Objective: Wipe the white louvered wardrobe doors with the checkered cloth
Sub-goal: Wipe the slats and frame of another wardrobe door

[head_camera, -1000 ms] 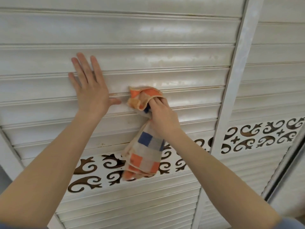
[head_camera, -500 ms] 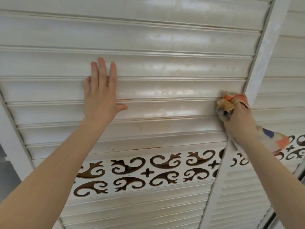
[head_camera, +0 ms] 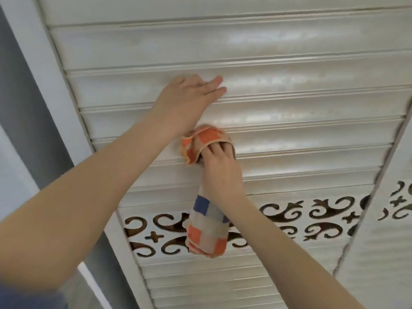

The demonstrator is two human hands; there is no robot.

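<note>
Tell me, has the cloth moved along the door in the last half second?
Yes. The cloth slid left along the slats, away from the upright post it was touching, to beside the left hand.

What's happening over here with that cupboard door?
A person is cleaning a white louvered wardrobe door. The right hand grips a bunched checkered cloth and presses it against one slat, with the cloth's loose end hanging down over the carved scroll band. The left hand lies flat on the slats just above, bracing. The slats below the band look unwiped as yet.
</note>
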